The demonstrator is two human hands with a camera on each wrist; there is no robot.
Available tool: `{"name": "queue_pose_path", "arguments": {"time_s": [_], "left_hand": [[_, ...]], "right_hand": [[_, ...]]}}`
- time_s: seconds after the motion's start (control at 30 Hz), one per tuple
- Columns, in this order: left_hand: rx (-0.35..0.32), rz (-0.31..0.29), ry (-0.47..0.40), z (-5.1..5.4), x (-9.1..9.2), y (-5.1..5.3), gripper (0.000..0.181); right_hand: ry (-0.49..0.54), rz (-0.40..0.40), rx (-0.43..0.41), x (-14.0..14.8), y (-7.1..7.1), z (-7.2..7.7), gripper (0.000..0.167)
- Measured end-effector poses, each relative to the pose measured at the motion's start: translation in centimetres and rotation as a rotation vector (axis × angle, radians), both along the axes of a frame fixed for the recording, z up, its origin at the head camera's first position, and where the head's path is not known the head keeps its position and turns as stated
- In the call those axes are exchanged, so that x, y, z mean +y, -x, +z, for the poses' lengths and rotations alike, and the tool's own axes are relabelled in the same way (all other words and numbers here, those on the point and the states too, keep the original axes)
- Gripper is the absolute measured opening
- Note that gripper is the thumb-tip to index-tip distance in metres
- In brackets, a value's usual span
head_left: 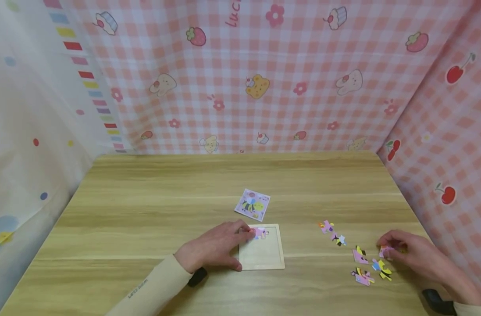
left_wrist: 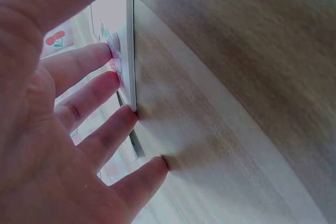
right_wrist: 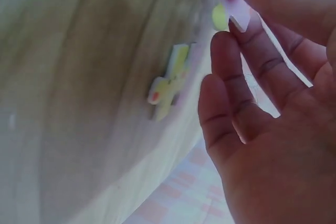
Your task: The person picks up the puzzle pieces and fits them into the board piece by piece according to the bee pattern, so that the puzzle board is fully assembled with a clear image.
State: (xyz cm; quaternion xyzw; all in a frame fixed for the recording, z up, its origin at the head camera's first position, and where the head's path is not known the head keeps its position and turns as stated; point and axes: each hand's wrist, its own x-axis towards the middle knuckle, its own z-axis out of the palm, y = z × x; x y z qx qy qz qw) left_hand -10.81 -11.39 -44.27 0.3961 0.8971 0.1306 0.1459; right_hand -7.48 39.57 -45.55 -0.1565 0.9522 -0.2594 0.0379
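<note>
My left hand (head_left: 212,245) rests at the left side of a shallow wooden puzzle tray (head_left: 281,250). Its fingertips touch the pink puzzle pieces (head_left: 261,233) in the tray's upper left corner, and the thumb lies by the lower left corner. In the left wrist view the fingers (left_wrist: 102,135) are spread and fairly straight along the tray edge. Over on the right, my right hand (head_left: 419,254) pinches a pink puzzle piece (right_wrist: 237,9) with some yellow on it between thumb and fingers. Another piece (right_wrist: 170,85) lies on the table beneath that hand.
Loose pieces lie left of my right hand: two farther back (head_left: 326,226) (head_left: 338,239), and several nearer, including a yellow and blue piece (head_left: 381,268) and a pink one (head_left: 362,277). A bee picture card (head_left: 253,205) lies behind the tray. Patterned curtains (head_left: 295,57) border the wooden table (head_left: 145,197).
</note>
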Motion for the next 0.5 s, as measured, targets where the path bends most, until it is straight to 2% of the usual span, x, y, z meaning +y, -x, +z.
{"name": "queue_pose_path", "arguments": {"time_s": [0.23, 0.33, 0.5], "left_hand": [[0.007, 0.002, 0.002, -0.1, 0.0, 0.0, 0.087], [0.008, 0.005, 0.004, -0.1, 0.0, 0.0, 0.088], [0.006, 0.004, 0.005, -0.1, 0.0, 0.0, 0.088]], "right_hand": [[0.038, -0.073, 0.086, -0.5, -0.1, 1.0, 0.020], [0.100, -0.073, 0.123, -1.1, -0.1, 1.5, 0.018], [0.156, -0.068, 0.127, -2.7, 0.0, 2.5, 0.015]]}}
